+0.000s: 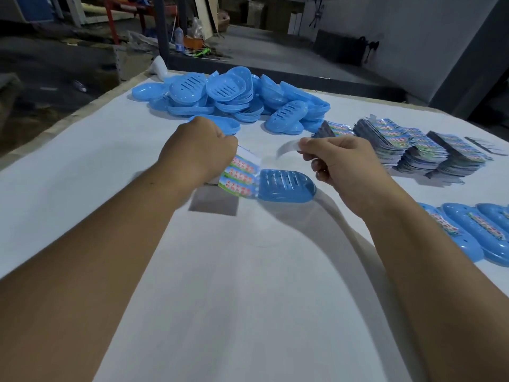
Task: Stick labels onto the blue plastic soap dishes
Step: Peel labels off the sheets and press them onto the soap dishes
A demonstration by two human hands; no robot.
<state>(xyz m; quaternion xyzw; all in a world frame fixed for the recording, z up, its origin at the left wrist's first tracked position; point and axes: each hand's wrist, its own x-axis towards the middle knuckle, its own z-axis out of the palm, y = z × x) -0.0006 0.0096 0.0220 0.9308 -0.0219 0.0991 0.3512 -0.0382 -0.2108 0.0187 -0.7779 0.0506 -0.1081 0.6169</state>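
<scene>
Left hand (pixel 202 151) is curled tight, gripping a printed multicolour label sheet (pixel 239 175) above the white table (pixel 234 271). Beside it lies one blue oval slotted plastic soap dish (pixel 286 184), unlabelled, slots up. Right hand (pixel 341 168) pinches a curled translucent peeled strip (pixel 287 147). Recommended: keep the strip taut, align it centrally over the dish, press flat from one end to avoid wrinkles.

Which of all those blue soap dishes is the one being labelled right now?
The lone soap dish lying between both hands, slots up, apart from the far heap.
</scene>
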